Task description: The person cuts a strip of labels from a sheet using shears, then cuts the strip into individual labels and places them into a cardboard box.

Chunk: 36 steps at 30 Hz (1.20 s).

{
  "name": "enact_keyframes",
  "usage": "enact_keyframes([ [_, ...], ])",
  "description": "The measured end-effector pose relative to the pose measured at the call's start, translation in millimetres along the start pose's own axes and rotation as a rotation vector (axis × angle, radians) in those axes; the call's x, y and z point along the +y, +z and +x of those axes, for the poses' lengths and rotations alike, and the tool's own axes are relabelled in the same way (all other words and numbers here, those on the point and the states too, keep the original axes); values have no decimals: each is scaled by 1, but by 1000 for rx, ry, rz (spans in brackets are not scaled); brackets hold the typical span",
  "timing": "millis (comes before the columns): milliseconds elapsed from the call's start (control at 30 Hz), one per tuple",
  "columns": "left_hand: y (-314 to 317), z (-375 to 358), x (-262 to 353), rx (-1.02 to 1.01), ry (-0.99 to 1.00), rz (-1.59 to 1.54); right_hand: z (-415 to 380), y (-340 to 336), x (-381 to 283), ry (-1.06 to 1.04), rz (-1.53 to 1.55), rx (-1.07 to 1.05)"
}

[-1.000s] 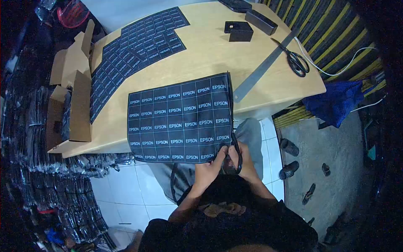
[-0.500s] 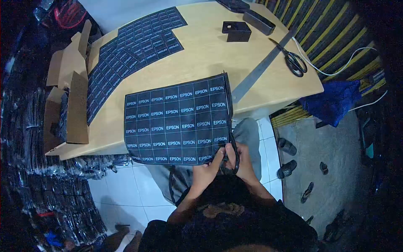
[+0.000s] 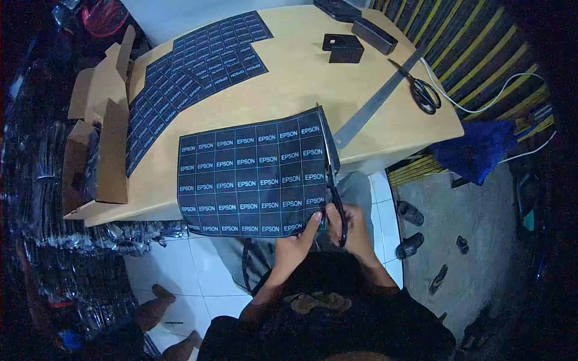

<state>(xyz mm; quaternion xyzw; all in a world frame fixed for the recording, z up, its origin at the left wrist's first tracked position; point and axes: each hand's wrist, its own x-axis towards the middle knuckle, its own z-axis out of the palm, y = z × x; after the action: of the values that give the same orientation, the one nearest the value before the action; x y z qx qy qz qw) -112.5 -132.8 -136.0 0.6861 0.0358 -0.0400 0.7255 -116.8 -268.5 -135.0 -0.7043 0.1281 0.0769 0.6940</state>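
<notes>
A black sheet printed with rows of EPSON labels (image 3: 247, 174) overhangs the table's near edge. My left hand (image 3: 295, 246) pinches its bottom edge near the right corner, thumb on top. Black-handled scissors (image 3: 335, 195) are in my right hand (image 3: 352, 231), just right of the left one. Their blades run up along the sheet's right edge, with a narrow dark strip beside them. How far the blades are apart is hard to tell.
More EPSON sheets (image 3: 198, 66) lie at the back left, beside an open cardboard box (image 3: 111, 156). A metal ruler (image 3: 373, 108), second scissors (image 3: 424, 96) and a black bracket (image 3: 346, 48) lie right. Another person's legs (image 3: 153, 310) show lower left.
The scissors' blades have swung out from the sheet's right edge, and my right hand has shifted slightly right. The other person's legs have come further into view.
</notes>
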Motion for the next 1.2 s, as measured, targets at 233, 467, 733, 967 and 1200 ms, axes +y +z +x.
enact_keyframes([
  [233, -4, 2, -2, 13, 97, 89, 3, -7, 11, -37, 77, -54],
  [467, -8, 1, -2, 50, 24, 21, -13, -20, 20, 76, 354, -221],
  [733, -4, -6, -9, 37, 23, 8, -51, -34, 32, 191, 95, -201],
  [967, -2, -16, -25, 23, 25, -91, -63, -26, 11, 181, -13, -183],
  [1200, 3, -17, -18, 63, -29, -177, -81, -21, -7, 323, 128, -165],
])
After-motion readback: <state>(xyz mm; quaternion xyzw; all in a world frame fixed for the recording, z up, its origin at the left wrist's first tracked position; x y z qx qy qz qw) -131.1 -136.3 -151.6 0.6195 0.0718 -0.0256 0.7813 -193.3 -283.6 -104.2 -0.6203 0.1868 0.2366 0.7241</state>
